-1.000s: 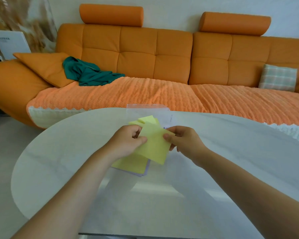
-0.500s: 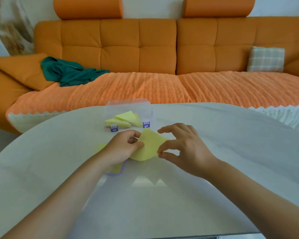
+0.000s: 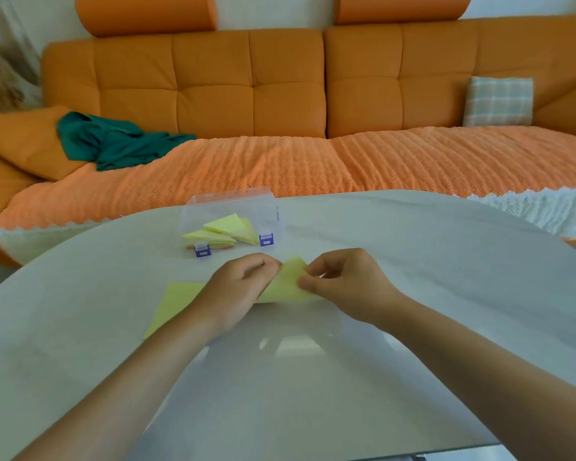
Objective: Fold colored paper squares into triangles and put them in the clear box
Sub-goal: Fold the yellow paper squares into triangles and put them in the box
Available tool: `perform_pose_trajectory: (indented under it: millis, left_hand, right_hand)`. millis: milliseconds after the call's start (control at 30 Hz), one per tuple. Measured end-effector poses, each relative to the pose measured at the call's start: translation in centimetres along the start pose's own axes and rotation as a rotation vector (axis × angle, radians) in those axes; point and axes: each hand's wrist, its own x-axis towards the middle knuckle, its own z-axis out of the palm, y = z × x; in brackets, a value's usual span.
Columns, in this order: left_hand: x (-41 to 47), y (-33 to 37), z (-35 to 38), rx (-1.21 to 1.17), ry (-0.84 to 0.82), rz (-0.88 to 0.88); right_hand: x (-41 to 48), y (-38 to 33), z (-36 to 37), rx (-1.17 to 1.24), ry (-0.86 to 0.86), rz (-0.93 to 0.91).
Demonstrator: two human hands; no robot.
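Pinches one yellow paper [image 3: 288,281] mid-fold between left hand [image 3: 243,287] and right hand [image 3: 350,287] on the table [image 3: 429,261], beside one flat stack [image 3: 177,304], near one clear box [image 3: 233,201] holding at least three yellow triangles [image 3: 226,227].

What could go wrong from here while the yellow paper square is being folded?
The yellow paper square is only pinched between the left hand and right hand, its fold looking uncreased; corners could slip out of line and crease crooked. The left forearm lies over the flat yellow sheets on the glossy white table, so pulling back might drag them.
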Motion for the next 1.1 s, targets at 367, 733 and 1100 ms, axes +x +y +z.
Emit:
perform_pose_trajectory:
  millis: [367,733,1100]
  left_hand:
    - [0.0,-0.3,0.8,0.028,0.002,0.010]
    - [-0.2,0.3,2.1,0.044,0.213,0.045]
    - [-0.6,0.3,3.2,0.140,0.213,0.134]
  right_hand:
    - [0.2,-0.3,0.1,0.173,-0.039,0.074]
    - [0.0,0.0,0.5,0.020,-0.032,-0.052]
    - [-1.1,-0.5,1.9,-0.370,-0.044,-0.200]
